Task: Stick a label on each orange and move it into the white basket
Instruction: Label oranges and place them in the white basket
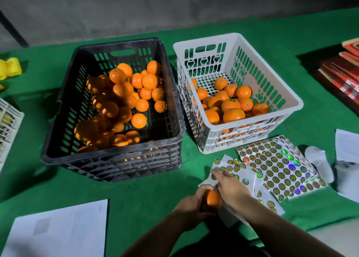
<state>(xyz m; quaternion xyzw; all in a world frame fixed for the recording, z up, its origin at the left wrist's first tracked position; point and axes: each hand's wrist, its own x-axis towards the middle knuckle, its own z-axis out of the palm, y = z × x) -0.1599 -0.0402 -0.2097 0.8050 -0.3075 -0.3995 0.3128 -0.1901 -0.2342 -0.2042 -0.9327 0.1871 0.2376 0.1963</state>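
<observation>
Left hand [191, 200]: curled around one round orange fruit [212, 200], held just above the green cloth table cover [136, 194], near the front edge.
Right hand [230, 186]: stretched forward over the nearer, partly used white sticker sheet [233, 171]; fingertips [213, 172] down on its left part, touching. Whether a label is pinched between them: cannot tell.
Held orange: just beside the right wrist, well apart from both crates, not yet in the white one.
Full sticker sheet with shiny round labels [279, 165]: flat on the cloth, to the right of the used one, in front of the white crate.
White plastic slotted basket [287, 99]: right of centre, holding a heap of oranges [231, 105] in its nearer half; a green label visible on at least one.
Black plastic slotted crate [108, 159]: just beside the white basket, on its left, with many more oranges [120, 99] inside.
White paper sheet [58, 231]: on the cloth at lower left.
Red flat boxes [342, 72]: stacked at the far right edge.
Yellow soft object [9, 68]: at the far left edge, kind unclear.
</observation>
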